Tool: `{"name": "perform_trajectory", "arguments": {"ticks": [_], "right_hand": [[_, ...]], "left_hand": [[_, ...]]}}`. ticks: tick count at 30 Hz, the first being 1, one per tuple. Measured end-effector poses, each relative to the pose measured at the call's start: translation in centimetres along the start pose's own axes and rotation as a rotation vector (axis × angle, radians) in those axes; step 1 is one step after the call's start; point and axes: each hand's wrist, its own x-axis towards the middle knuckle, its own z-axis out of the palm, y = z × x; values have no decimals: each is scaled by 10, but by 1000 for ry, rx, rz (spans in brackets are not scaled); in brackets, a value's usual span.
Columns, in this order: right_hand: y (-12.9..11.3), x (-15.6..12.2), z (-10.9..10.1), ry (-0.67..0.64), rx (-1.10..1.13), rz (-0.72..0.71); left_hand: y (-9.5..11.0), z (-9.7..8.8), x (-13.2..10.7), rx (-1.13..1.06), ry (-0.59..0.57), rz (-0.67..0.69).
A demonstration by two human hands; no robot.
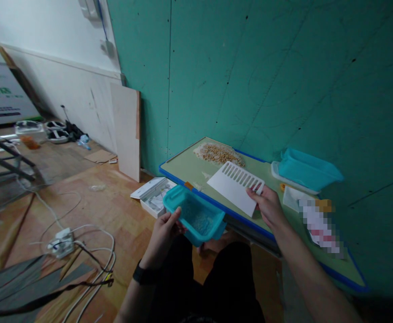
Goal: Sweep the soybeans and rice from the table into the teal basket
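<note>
My left hand [168, 225] is closed on the near-left rim of a teal plastic box [195, 214], thumb over the edge. The box sits just below the table's near edge; its bottom has a pale, whitish look. In my right hand [267, 205] is a flat white slotted board [235, 193], pinched at its right corner, with a row of long slots along the far side. It is tilted over the table [183, 162]. Beyond it lies a heap of small tan, bean-like grains [218, 154] mixed with pale powder. A little powder [198, 185] is scattered nearer the edge.
Farther right on the table stand another teal box [309, 169] with a white lid-like tray under its side, and a blurred packet [320, 229]. An open white carton [154, 197] rests on the floor at left. Cables and a power strip [62, 243] lie farther left. A green wall backs the table.
</note>
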Motion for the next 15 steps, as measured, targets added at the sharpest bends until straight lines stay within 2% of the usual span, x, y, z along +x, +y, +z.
{"name": "perform_trajectory", "arguments": {"ticks": [3, 8, 12, 15], "right_hand": [[6, 6, 9, -4, 3, -26], [4, 5, 26, -86, 11, 8], [-6, -5, 29, -159, 46, 34], [-11, -7, 28, -147, 62, 59]], "left_hand": [[3, -3, 3, 8, 4, -4], [5, -7, 5, 24, -1, -10], [7, -7, 3, 15, -14, -10], [8, -6, 2, 6, -8, -7]]}}
